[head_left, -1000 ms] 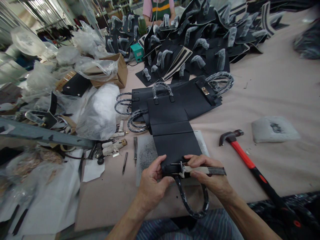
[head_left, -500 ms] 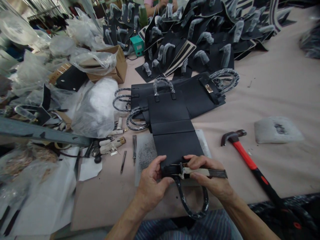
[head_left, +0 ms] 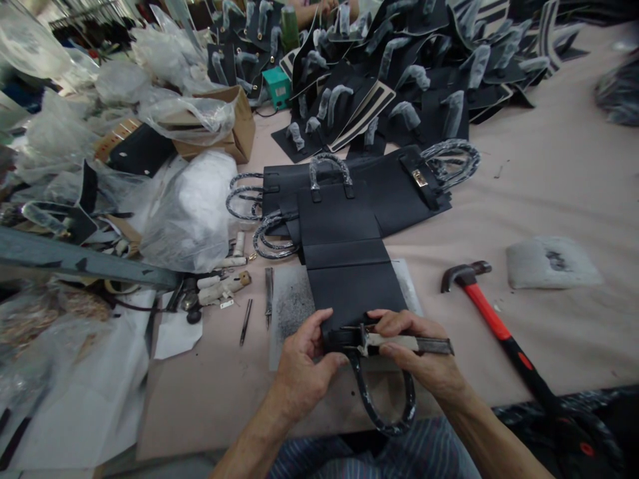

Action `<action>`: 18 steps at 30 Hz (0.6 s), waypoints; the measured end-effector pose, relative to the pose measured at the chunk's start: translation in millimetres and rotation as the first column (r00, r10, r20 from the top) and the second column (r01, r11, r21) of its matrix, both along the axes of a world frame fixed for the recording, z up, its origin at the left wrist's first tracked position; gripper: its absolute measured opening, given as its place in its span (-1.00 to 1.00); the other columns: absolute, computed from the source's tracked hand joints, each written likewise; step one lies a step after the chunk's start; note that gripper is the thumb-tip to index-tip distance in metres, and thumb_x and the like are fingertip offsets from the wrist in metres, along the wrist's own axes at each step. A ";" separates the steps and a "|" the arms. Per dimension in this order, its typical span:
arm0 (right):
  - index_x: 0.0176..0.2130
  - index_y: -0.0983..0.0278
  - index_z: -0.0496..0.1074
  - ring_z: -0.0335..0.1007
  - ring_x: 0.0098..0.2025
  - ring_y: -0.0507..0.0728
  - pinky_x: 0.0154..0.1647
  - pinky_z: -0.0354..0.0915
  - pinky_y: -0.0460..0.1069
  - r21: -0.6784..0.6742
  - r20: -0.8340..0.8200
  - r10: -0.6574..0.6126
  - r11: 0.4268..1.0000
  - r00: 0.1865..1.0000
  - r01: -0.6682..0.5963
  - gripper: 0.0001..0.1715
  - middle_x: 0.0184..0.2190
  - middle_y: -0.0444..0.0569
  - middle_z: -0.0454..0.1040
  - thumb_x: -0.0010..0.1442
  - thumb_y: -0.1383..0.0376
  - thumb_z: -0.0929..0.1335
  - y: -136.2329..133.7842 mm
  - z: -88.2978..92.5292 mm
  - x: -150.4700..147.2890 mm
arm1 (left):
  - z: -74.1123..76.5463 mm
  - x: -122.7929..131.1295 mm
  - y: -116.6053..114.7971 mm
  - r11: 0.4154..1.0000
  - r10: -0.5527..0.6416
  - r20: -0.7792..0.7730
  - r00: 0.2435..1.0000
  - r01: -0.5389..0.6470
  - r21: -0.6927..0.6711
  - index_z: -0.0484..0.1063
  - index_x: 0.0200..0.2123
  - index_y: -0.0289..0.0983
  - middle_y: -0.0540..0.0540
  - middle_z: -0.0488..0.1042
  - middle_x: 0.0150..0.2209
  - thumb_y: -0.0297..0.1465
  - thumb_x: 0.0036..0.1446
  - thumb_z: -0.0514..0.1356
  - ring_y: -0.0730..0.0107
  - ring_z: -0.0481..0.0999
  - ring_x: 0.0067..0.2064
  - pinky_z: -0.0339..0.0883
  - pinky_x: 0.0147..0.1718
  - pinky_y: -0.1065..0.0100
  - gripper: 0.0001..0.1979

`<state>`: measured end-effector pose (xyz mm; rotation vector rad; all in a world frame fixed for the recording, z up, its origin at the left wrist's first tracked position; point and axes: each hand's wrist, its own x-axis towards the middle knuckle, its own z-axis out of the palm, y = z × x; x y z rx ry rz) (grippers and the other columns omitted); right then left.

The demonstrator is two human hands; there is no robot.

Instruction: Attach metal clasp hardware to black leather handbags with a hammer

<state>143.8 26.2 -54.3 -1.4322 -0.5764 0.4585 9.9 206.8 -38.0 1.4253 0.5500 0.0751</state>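
Note:
A black bag panel [head_left: 354,283] lies unfolded in front of me, with a film-wrapped handle [head_left: 387,429] looping off its near end toward my lap. My left hand [head_left: 307,362] grips the left corner of that near end, thumb below and fingers above. In my right hand [head_left: 419,352] is a pair of pliers [head_left: 407,343] with pale wrapping on the grip. Their metal head meets the panel's edge by the handle's base; what lies between the jaws is too small to make out. Under the panel sits a scuffed pale board [head_left: 289,306].
A claw hammer [head_left: 492,313] lies to the right, near a pale block [head_left: 552,263]. Left are a thin metal punch [head_left: 245,322], small tools and plastic bags [head_left: 190,213]. More black bag pieces [head_left: 414,179] are stacked beyond; a person's hands [head_left: 324,10] show at the far side.
Both hands, the pliers and the bag panel keep the same position. Only the camera view has shifted slightly.

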 end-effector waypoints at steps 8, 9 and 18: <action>-0.31 0.17 0.52 0.55 -0.20 0.16 0.16 0.40 0.20 0.033 0.068 0.037 0.999 0.997 -0.040 -0.88 -0.39 -0.12 0.56 0.13 0.27 0.52 2.2 -3.5 -0.2 | 14.5 6.0 2.8 0.995 0.028 0.012 1.000 -0.027 -0.091 0.21 0.26 -0.29 -0.09 0.55 -0.24 -0.22 0.18 0.30 0.34 0.55 -0.23 0.42 -0.20 0.35 -0.35; -0.32 0.17 0.52 0.55 -0.22 0.15 0.16 0.41 0.19 0.034 0.082 0.042 0.998 0.996 -0.045 -0.88 -0.40 -0.13 0.56 0.13 0.28 0.52 2.8 -3.5 -0.5 | 15.8 8.1 2.9 0.996 0.067 -0.034 0.997 -0.068 -0.054 0.18 0.29 -0.30 -0.02 0.50 -0.35 -0.16 0.23 0.26 0.40 0.50 -0.33 0.38 -0.29 0.39 -0.34; -0.32 0.18 0.49 0.55 -0.24 0.13 0.15 0.42 0.17 0.032 0.117 0.028 0.999 0.993 -0.032 -0.87 -0.41 -0.15 0.54 0.12 0.33 0.51 3.5 -3.8 -1.7 | 0.6 34.8 3.8 0.930 0.335 -0.282 0.899 -0.363 -0.053 0.52 0.03 -0.41 -0.15 0.61 -0.31 0.04 0.16 0.26 0.21 0.59 -0.25 0.44 -0.25 0.31 -0.37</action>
